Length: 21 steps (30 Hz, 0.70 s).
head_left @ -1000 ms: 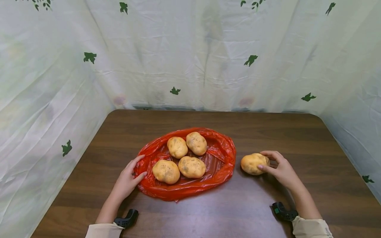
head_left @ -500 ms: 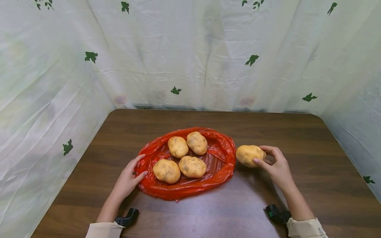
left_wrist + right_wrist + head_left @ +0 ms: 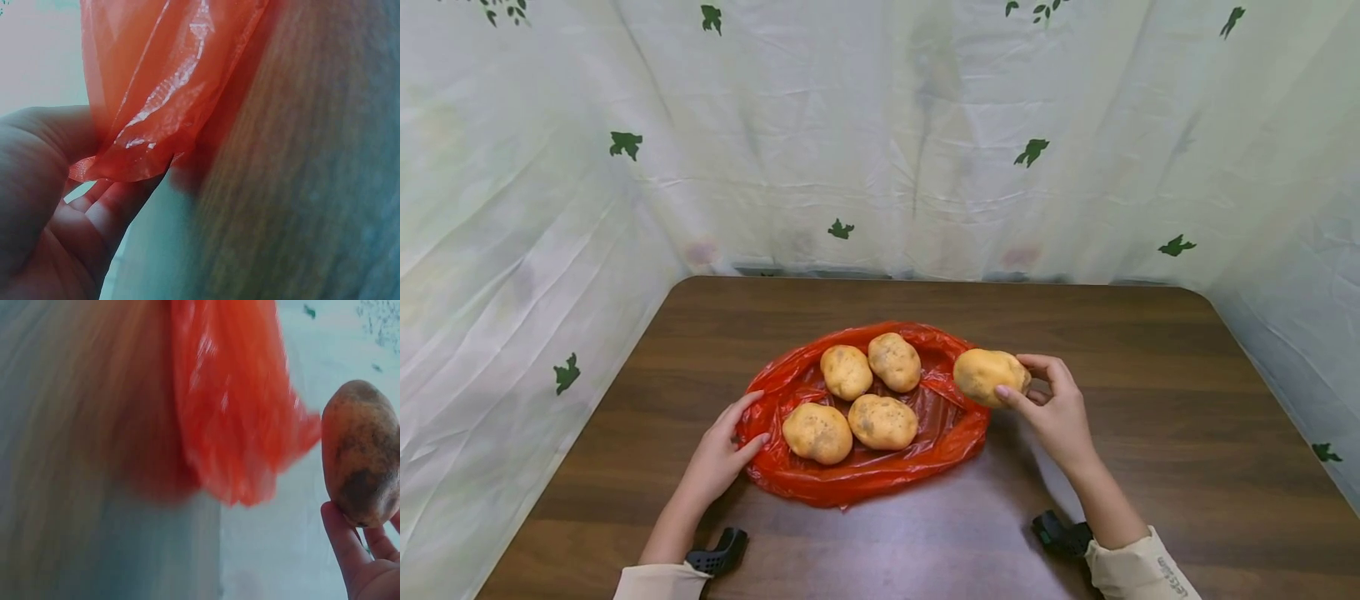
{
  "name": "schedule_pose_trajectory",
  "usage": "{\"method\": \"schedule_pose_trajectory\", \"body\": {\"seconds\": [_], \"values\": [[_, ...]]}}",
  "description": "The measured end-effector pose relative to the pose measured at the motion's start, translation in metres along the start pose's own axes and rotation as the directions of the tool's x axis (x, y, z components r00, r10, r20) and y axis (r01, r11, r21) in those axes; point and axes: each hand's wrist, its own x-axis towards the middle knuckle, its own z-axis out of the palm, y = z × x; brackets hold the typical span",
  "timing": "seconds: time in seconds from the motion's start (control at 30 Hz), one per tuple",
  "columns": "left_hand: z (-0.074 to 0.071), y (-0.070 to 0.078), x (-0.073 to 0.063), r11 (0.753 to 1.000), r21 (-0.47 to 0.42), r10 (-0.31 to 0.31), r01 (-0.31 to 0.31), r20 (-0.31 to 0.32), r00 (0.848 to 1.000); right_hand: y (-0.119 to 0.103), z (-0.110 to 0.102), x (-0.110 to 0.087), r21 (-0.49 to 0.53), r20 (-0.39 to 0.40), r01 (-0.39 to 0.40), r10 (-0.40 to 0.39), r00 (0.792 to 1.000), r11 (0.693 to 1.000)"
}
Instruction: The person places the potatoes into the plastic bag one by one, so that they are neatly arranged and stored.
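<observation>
In the head view a red plastic bag (image 3: 865, 487) lies spread open on the table, with several potatoes (image 3: 817, 433) inside. My left hand (image 3: 718, 454) holds the bag's left edge; the left wrist view has the thin plastic (image 3: 156, 94) between thumb and fingers. Above the bag's right rim, my right hand (image 3: 1056, 417) grips another potato (image 3: 988, 377) by its right end, thumb in front. Seen from the right wrist, this potato (image 3: 362, 456) has dark patches and is off the table, beside the bag's red side (image 3: 234, 425). Part of the right hand is cut off there.
The brown wooden table (image 3: 1150, 400) has rounded far corners. A pale cloth curtain (image 3: 865, 142) with green leaf shapes hangs behind it and along both sides. A black device (image 3: 722, 552) sits at the left wrist, another (image 3: 1060, 533) at the right.
My right hand has lifted the potato from the table and carried it left, up to the bag's right rim. The left hand and the potatoes in the bag have stayed put.
</observation>
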Motion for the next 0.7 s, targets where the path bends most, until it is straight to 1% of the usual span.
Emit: {"method": "schedule_pose_trajectory", "body": {"seconds": [0.17, 0.3, 0.4, 0.5, 0.53, 0.7], "values": [[0.0, -0.001, 0.0, 1.0, 0.001, -0.009, 0.009, 0.003, 1.0, -0.013, 0.021, 0.005, 0.04, 0.032, -0.003, 0.001, 0.999, 0.999], [-0.001, 0.0, 0.0, 1.0, 0.001, -0.01, 0.01, 0.006, 1.0, -0.017, 0.04, 0.006, 0.021, 0.065, -0.007, 0.006, 0.998, 1.0], [0.0, 0.0, 0.0, 1.0, 0.004, -0.004, 0.004, 0.002, 1.0, -0.006, 0.053, 0.007, 0.008, 0.089, -0.021, 0.021, 0.996, 1.0], [0.001, 0.0, 0.0, 1.0, 0.012, 0.007, -0.007, -0.004, 1.0, 0.01, 0.062, 0.007, -0.01, 0.111, -0.048, 0.049, 0.993, 0.999], [0.001, 0.0, 0.0, 1.0, 0.012, 0.009, -0.009, -0.006, 1.0, 0.016, 0.064, 0.007, -0.018, 0.116, -0.058, 0.06, 0.991, 0.998], [0.0, 0.002, 0.0, 1.0, 0.013, -0.002, 0.002, -0.005, 1.0, 0.027, 0.066, 0.005, -0.088, 0.132, -0.084, 0.095, 0.987, 0.993]]}}
